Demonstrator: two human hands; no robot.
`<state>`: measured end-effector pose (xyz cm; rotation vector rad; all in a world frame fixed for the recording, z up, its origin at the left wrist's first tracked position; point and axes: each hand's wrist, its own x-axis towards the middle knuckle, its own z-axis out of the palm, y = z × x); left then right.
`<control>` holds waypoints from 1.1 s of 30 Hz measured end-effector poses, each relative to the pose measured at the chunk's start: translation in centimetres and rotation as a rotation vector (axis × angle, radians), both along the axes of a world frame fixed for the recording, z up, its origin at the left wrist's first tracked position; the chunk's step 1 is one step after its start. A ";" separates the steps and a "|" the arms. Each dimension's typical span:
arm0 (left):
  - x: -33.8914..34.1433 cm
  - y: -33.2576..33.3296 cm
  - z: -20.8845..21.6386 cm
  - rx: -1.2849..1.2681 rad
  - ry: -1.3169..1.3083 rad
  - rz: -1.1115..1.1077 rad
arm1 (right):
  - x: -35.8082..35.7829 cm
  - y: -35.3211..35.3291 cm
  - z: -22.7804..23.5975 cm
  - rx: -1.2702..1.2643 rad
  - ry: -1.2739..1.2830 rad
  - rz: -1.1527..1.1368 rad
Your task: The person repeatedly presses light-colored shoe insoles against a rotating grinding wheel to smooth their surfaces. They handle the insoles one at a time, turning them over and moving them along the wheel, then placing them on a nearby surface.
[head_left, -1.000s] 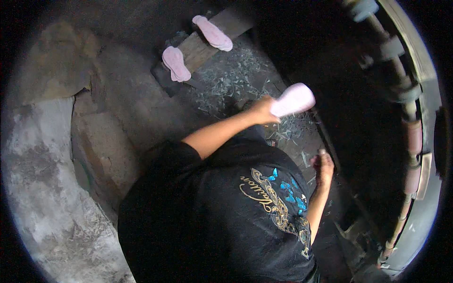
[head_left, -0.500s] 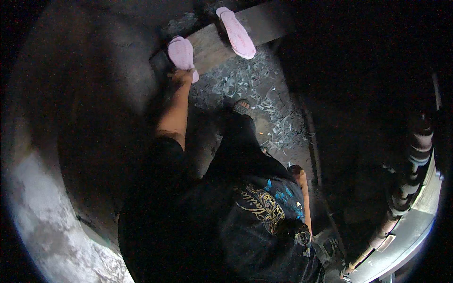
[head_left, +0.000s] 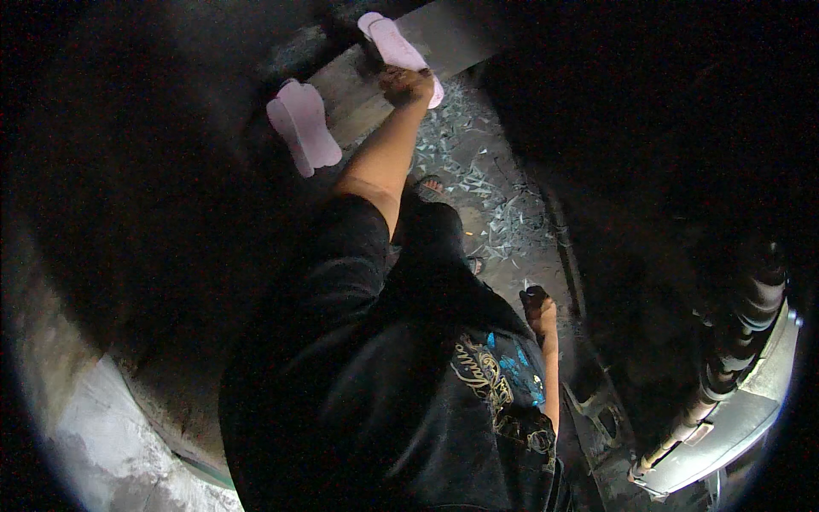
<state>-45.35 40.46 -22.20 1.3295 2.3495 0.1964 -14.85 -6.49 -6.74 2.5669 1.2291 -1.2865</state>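
Note:
Two small stacks of pink, sole-shaped pieces lie at the far end of the view. My left hand reaches out to the right-hand pink soles, its fingers closed around their near part. The other pink soles lie to the left, overlapping and slightly fanned, with no hand on them. Low by my right side, my right hand is held closed. A small pale tip shows at its fingers, but what it holds is too dark to make out.
A flat board runs beneath the pink soles. Pale thin scraps litter the floor around my sandalled feet. At the right stands a machine with a metal shaft and a pale panel. Deep shadow covers both sides.
My left hand has left the left-hand soles and moved right onto the other stack. The left-hand soles now lie more fanned apart. The whole view has shifted slightly.

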 end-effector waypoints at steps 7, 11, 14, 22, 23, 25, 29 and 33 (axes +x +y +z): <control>0.1 1.5 0.5 -0.143 -0.136 0.133 | 1.0 -2.0 -0.6 0.101 -0.109 0.092; -0.4 1.6 -1.8 -0.041 -0.198 0.010 | 1.8 -3.4 -0.4 0.037 -0.160 0.087; -0.8 2.0 -3.5 0.158 -0.349 0.041 | 1.7 -4.2 0.7 -0.007 -0.121 -0.002; 2.3 -5.9 4.6 0.200 -0.485 -0.075 | 0.7 1.8 2.8 0.190 -0.074 0.162; 3.5 -8.7 6.8 0.102 -0.790 -0.150 | 0.4 3.0 3.4 0.223 0.058 0.078; 5.9 -15.9 11.1 -0.220 -1.229 -0.109 | 0.1 5.2 4.7 0.197 0.403 -0.209; 11.2 -27.7 16.0 -0.249 -1.625 -0.006 | -1.4 9.0 6.5 0.032 1.178 -0.750; 11.1 -30.1 14.7 -0.046 -1.275 -0.176 | -3.9 9.6 7.3 0.143 1.055 -0.400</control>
